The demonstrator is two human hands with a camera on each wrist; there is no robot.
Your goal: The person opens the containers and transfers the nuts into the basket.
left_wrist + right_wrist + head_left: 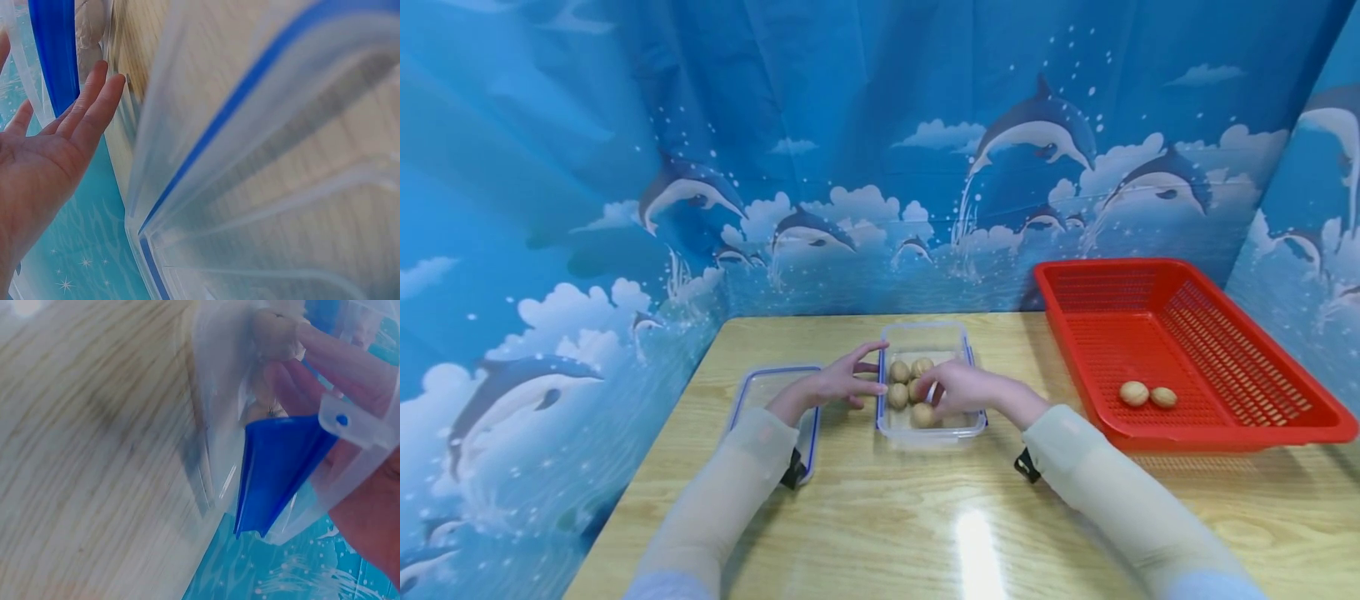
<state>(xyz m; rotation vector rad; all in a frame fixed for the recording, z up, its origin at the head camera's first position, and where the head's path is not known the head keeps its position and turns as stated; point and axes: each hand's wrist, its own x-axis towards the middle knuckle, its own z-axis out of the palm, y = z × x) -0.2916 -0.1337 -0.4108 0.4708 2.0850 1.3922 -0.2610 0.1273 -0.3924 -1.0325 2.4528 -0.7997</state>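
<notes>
A clear plastic food box (925, 433) with blue edging holds several walnuts (898, 396). My right hand (958, 387) reaches down into it, its thumb and fingers curled around a walnut (923, 416) near the front of the box. Through the clear wall, the right wrist view shows those fingers against a walnut (275, 334). My left hand (848, 379) is spread at the box's left side, fingertips at the rim and wall. In the left wrist view that hand (56, 144) has its fingers extended beside a blue locking flap (57, 56).
A clear lid with a blue seal (808, 433) lies on the wooden table (850, 533), partly under my left forearm. At the right stands a red plastic basket (1120, 333) with two walnuts (1134, 393) inside. A dolphin-print curtain (865, 100) hangs behind the table.
</notes>
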